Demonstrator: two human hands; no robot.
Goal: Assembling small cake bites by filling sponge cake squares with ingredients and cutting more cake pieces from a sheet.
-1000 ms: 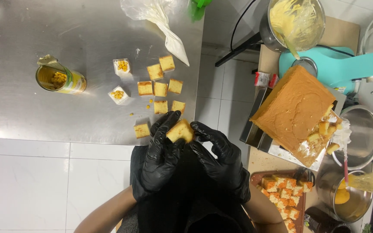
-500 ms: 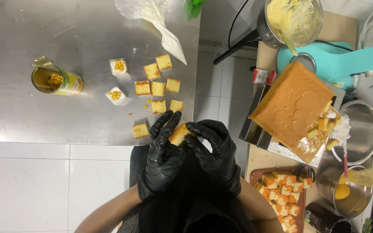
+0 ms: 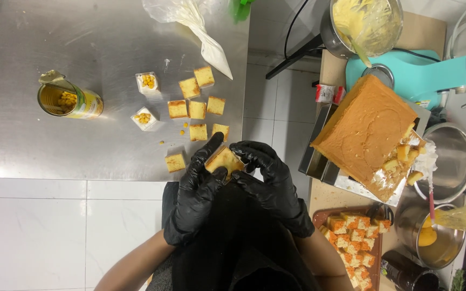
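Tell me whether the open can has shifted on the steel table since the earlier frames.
No. The can lies in the same spot relative to the cake squares and the table edge; only the camera view drifted slightly.

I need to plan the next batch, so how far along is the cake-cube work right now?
Done: two white-coated cubes topped with corn stand on the steel table, and a tray of orange-topped cubes sits at the right. In hand: both black-gloved hands, left hand and right hand, grip one plain yellow cake cube. Left: seven plain cake cubes on the table, plus the large uncut sponge slab.
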